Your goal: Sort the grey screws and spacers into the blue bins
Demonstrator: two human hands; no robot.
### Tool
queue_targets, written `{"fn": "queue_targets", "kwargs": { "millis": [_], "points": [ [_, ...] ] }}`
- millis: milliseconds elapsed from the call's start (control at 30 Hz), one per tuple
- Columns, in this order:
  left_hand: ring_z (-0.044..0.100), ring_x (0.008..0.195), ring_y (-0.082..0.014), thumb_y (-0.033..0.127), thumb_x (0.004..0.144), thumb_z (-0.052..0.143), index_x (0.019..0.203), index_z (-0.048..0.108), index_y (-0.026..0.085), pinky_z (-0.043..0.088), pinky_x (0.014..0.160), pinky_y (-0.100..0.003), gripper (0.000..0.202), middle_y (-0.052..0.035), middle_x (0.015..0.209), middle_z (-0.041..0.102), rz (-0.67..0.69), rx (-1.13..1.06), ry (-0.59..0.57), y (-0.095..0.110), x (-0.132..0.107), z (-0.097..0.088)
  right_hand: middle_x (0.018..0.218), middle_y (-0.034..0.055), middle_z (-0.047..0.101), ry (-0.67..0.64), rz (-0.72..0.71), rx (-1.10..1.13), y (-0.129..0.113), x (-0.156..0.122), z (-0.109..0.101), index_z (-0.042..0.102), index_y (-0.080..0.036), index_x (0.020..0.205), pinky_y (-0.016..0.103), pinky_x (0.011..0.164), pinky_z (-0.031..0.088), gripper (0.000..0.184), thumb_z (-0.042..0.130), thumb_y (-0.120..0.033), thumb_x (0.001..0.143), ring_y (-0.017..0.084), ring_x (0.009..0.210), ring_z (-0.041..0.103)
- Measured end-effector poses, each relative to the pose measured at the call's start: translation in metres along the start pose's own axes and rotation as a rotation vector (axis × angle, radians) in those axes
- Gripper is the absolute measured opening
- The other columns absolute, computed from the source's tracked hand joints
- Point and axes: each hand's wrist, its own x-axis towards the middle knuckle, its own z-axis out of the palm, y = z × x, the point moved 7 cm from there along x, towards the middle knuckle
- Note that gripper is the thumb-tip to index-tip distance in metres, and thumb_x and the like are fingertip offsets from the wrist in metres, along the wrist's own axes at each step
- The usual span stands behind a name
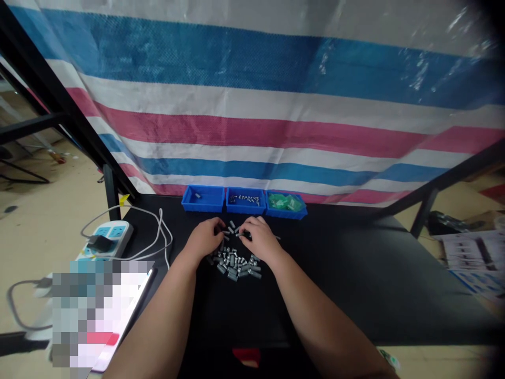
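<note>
My left hand (205, 238) is low over the black table, thumb and fingers curled together. A small grey cylindrical piece (226, 232) shows at its fingertips. Opposite it, my right hand (260, 238) has its fingers bent in a pinch, with another small grey piece (239, 235) poking out from them. Between and below the hands lies a loose pile of grey cylinders and shiny metal screws (233, 260). A few more cylinders (232, 225) lie just beyond the pile, between the fingertips.
Behind the hands stand three blue bins: the left bin (203, 207) with one grey piece, the middle bin (245, 208) with small metal parts, the right bin (286, 213) with green items. A power strip (123, 236), white cables and a partly blurred screen (130, 300) occupy the left.
</note>
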Motion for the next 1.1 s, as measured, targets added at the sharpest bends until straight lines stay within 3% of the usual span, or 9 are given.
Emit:
{"fn": "queue_targets", "kwargs": {
  "millis": [133, 333, 433, 567, 633, 767, 900, 1000, 1100],
  "points": [
    [0.063, 0.076, -0.0173, 0.015, 0.078, 0.058, 0.101, 0.068, 0.022, 0.042, 0.069, -0.028, 0.026, -0.001, 0.083, 0.071, -0.002, 0.004, 0.003, 0.001, 0.0, 0.0, 0.094, 0.0034, 0.07, -0.005, -0.036, 0.027, -0.007, -0.001, -0.007, 0.067, -0.023, 0.089, 0.036, 0.089, 0.045, 0.011, 0.064, -0.013, 0.091, 0.022, 0.096, 0.055],
    [0.063, 0.074, -0.0169, 0.013, 0.077, 0.058, 0.101, 0.068, 0.021, 0.042, 0.068, -0.027, 0.027, -0.0014, 0.083, 0.071, 0.0, 0.0, -0.001, 0.003, -0.001, 0.0, 0.094, 0.002, 0.072, -0.069, -0.025, -0.012, -0.009, -0.001, 0.001, 0.069, -0.024, 0.093, 0.036, 0.088, 0.044, 0.015, 0.072, -0.013, 0.084, 0.023, 0.096, 0.055],
    [0.064, 0.076, -0.0177, 0.015, 0.078, 0.059, 0.102, 0.069, 0.021, 0.042, 0.069, -0.028, 0.027, -0.002, 0.084, 0.072, -0.011, 0.002, 0.0, 0.002, -0.001, -0.001, 0.09, 0.0029, 0.071, 0.001, -0.034, 0.039, -0.011, -0.001, -0.004, 0.067, -0.023, 0.092, 0.036, 0.087, 0.044, 0.012, 0.065, -0.012, 0.087, 0.022, 0.094, 0.058],
    [0.065, 0.076, -0.0182, 0.016, 0.078, 0.06, 0.102, 0.069, 0.022, 0.042, 0.068, -0.028, 0.026, -0.002, 0.085, 0.072, -0.003, 0.006, 0.001, 0.002, -0.001, 0.0, 0.091, 0.0046, 0.071, 0.09, 0.028, 0.29, -0.009, -0.001, -0.018, 0.064, -0.022, 0.103, 0.029, 0.075, 0.048, 0.013, 0.054, -0.02, 0.097, 0.018, 0.081, 0.064],
    [0.065, 0.076, -0.0181, 0.015, 0.078, 0.06, 0.102, 0.069, 0.022, 0.042, 0.068, -0.028, 0.026, -0.0019, 0.085, 0.072, -0.003, 0.007, -0.001, 0.001, 0.0, 0.0, 0.083, 0.0023, 0.071, 0.044, 0.07, 0.371, -0.005, -0.002, -0.017, 0.066, -0.022, 0.102, 0.027, 0.068, 0.047, 0.014, 0.052, -0.026, 0.099, 0.016, 0.071, 0.064],
    [0.065, 0.077, -0.0182, 0.014, 0.078, 0.059, 0.102, 0.069, 0.022, 0.043, 0.069, -0.028, 0.027, -0.0018, 0.084, 0.072, -0.005, 0.008, -0.002, 0.001, 0.0, 0.0, 0.064, -0.0009, 0.067, -0.107, 0.161, 0.431, 0.008, -0.007, -0.002, 0.071, -0.021, 0.081, 0.024, 0.054, 0.043, 0.022, 0.062, -0.036, 0.095, 0.013, 0.056, 0.059],
    [0.065, 0.079, -0.0186, 0.014, 0.077, 0.059, 0.102, 0.069, 0.021, 0.043, 0.07, -0.028, 0.027, -0.0023, 0.086, 0.073, -0.009, 0.014, -0.005, 0.003, -0.001, -0.001, 0.062, 0.0003, 0.066, -0.165, 0.3, 0.579, 0.02, -0.007, 0.015, 0.074, -0.019, 0.08, 0.023, 0.044, 0.043, 0.024, 0.071, -0.042, 0.088, 0.013, 0.05, 0.058],
    [0.064, 0.076, -0.0178, 0.013, 0.077, 0.059, 0.101, 0.069, 0.021, 0.042, 0.068, -0.028, 0.027, -0.0022, 0.084, 0.072, -0.007, 0.01, -0.01, 0.003, -0.001, -0.002, 0.087, 0.0057, 0.075, -0.042, 0.225, 0.805, 0.009, 0.002, 0.012, 0.076, -0.021, 0.105, 0.03, 0.063, 0.058, 0.031, 0.074, -0.045, 0.085, 0.017, 0.07, 0.07],
    [0.064, 0.073, -0.0169, 0.013, 0.077, 0.059, 0.102, 0.067, 0.02, 0.042, 0.067, -0.027, 0.027, -0.002, 0.083, 0.072, 0.003, -0.011, -0.011, 0.002, -0.001, -0.002, 0.14, 0.0104, 0.062, -0.041, 0.041, 0.999, -0.013, 0.009, 0.007, 0.049, -0.032, 0.149, 0.04, 0.095, 0.058, 0.069, 0.075, -0.04, 0.086, 0.023, 0.117, 0.066]
  ]
}}
